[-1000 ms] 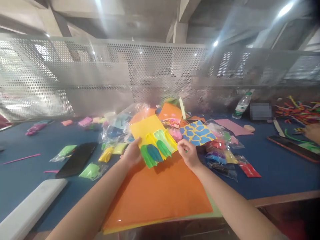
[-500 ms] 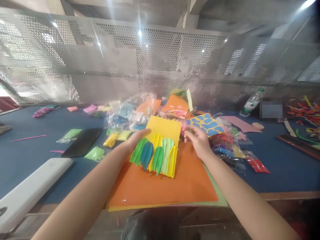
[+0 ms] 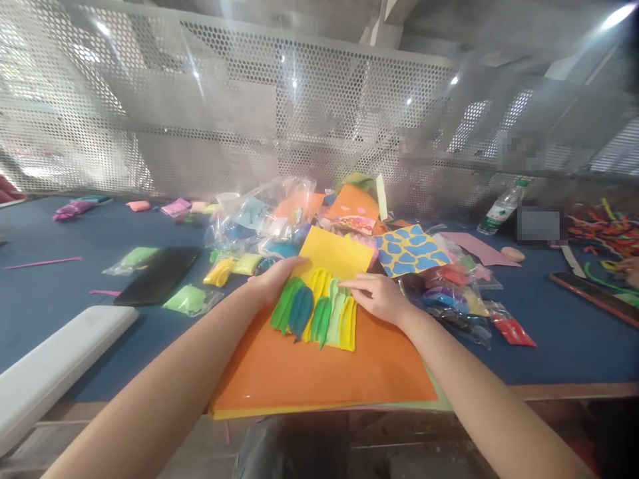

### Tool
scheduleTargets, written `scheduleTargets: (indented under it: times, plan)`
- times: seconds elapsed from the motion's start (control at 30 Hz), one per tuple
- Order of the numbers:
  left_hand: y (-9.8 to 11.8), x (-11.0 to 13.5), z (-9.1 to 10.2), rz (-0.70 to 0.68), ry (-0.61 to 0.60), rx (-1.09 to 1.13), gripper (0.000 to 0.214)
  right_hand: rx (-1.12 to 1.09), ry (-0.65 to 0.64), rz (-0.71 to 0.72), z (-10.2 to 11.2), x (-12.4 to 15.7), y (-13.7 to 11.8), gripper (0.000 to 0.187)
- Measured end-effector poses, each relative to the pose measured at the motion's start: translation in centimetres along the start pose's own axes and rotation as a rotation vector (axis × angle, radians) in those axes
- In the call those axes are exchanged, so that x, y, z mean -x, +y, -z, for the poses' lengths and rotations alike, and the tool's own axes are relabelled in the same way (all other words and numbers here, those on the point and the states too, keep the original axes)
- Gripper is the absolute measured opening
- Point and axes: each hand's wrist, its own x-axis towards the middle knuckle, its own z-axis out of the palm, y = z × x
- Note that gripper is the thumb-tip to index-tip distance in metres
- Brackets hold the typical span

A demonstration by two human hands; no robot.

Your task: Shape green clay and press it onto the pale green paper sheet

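Blue tabletop (image 3: 60, 286), clay packets (image 3: 187, 301) around yellow card (image 3: 334, 253)

This looks like a shared craft workshop, not a home. A perforated metal screen (image 3: 319, 100) closes off the space, under bare concrete ceiling beams (image 3: 384, 33) and a bright ceiling light (image 3: 616, 16). A long blue-topped worktable (image 3: 60, 346) stretches right across the view, covered in art supplies: bagged modelling clay (image 3: 190, 299), a glossy orange craft sheet (image 3: 319, 372) and a tangle of coloured pipe cleaners (image 3: 606, 229). A plastic water bottle (image 3: 502, 207) stands among them. At the far right edge, another person's hand (image 3: 632, 271) is at the same table, which makes it feel like a group workroom or class rather than a private desk.
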Motion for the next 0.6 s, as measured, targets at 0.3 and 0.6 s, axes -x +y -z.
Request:
scheduleTargets:
  times: [0.3,0.6]
  plan:
    - [-0.2,-0.5,0.3,0.112,-0.047,-0.044,0.039,-0.060,-0.030,-0.101,-0.5,-0.4,-0.2,0.032]
    - [0.3,1.2,-0.7,0.074,-0.004,-0.328,0.022,-0.210,0.224,-0.114,0.5,0.2,-0.3,0.025]
